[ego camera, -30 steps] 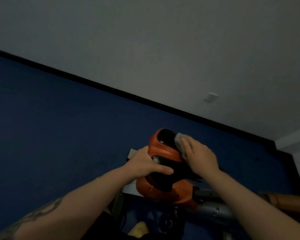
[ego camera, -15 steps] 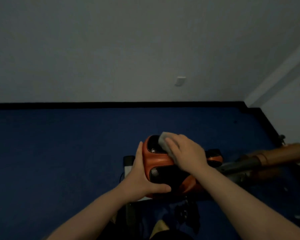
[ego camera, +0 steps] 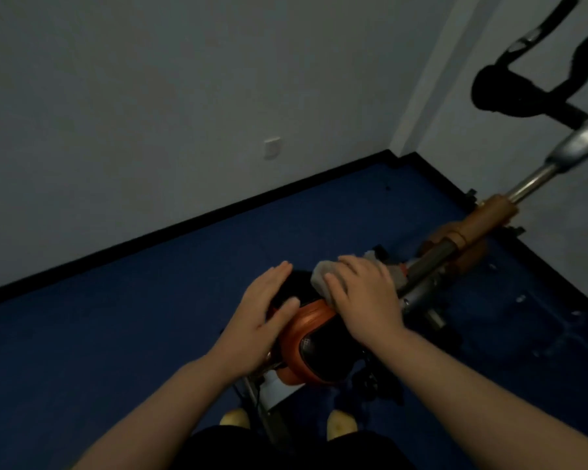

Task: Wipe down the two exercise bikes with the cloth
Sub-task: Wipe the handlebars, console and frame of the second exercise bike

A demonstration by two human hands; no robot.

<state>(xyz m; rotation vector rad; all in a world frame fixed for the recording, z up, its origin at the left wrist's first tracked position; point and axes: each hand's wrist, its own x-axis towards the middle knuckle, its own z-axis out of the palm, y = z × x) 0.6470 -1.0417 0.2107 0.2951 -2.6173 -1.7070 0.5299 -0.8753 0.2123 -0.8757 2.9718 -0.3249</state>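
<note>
We look down on a dark blue floor that meets a grey wall along a black skirting line. On that floor stands the exercise bike we are cleaning, its orange and silver frame running away to the upper right toward black handlebars, which are blurred. Only this one bike shows, so we cannot say where the second one is.

Nearest to us is the saddle, orange-edged with a black centre. Our left hand rests flat against its left side, its fingers straight and relaxed, gripping nothing, seemingly steadying the seat. Our right hand lies over the front of the saddle and presses the grey cloth down onto it; the cloth sticks out past the fingertips and also behind the hand toward the frame. Those fingers look laid out over the cloth rather than curled round it. Two yellowish shoe tips show at the bottom edge.

We judge the step in hand to be wiping the saddle of the first bike, so the task is still early. The next move probably calls for drawing the cloth across the rest of the seat with steady downward pressure, then working along the frame to the handlebars.
</note>
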